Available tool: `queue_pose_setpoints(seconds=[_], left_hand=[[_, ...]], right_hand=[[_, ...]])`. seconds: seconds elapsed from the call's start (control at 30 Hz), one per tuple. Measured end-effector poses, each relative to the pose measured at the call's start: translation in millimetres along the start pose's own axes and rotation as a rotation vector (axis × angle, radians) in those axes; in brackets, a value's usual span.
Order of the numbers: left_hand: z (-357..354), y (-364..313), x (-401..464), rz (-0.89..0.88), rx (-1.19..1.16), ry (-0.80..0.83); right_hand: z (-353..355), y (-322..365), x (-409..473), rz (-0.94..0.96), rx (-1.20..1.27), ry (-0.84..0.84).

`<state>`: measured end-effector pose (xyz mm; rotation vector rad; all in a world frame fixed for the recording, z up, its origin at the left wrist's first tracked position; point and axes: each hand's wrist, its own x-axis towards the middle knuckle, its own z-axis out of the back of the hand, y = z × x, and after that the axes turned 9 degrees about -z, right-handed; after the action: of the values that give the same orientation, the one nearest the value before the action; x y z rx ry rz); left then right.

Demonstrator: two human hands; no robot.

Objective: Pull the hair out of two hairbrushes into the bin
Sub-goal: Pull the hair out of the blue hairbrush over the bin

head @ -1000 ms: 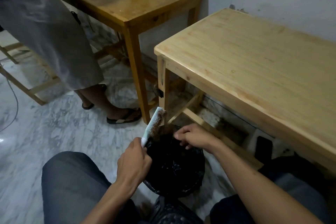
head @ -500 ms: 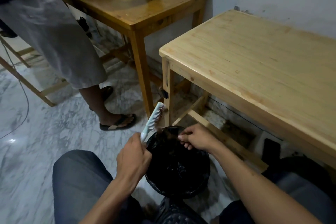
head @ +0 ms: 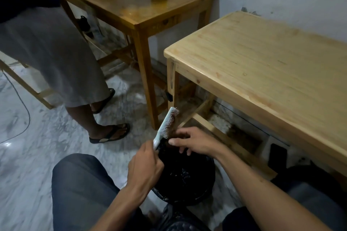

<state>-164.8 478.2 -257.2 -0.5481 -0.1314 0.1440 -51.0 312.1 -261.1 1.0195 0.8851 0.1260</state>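
Change: brush (head: 165, 126) had tipped a little nearer upright over the bin (head: 185, 178) than a second before, and the right hand (head: 195, 141) had risen from the bin's mouth to the lower bristles, so another pull was probably under way.
Meaning: hair (head: 173, 133), a brownish clump, still clung to the bristles just above the bin; this brush did not look finished, and no second brush showed anywhere.
Left hand: the left hand (head: 145, 167) was closed in a fist round the brush handle, just over the bin's near-left rim, bristles facing right.
Right hand: half open, fingers spread and curled, fingertips at the clump above the bin's far rim; whether they had actually pinched the hair could not be told, as the thumb side was hidden.
Brush: tilted, head up and away from the bin, handle end inside the fist.
Bin: black-lined, on the floor between the knees, directly below both hands, so loosened hair should drop in.
Pale table: right of the bin, its top bare.
Bystander: left of the bin and beyond it, at the darker table.
Risk: fine strands could drift past the bin's rim.
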Motion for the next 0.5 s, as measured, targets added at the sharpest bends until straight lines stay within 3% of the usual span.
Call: queue_pose_setpoints(seconds=[0.2,0.5], left_hand=[[4.5,4.3,9.1,0.055,-0.042,-0.058],[-9.3,-2.6,0.5,0.019,0.026,-0.064]], right_hand=[[-7.3,-28.6,8.4,-0.030,-0.322,-0.201],[16.3,-26.9,21.1,-0.165,-0.663,-0.096]])
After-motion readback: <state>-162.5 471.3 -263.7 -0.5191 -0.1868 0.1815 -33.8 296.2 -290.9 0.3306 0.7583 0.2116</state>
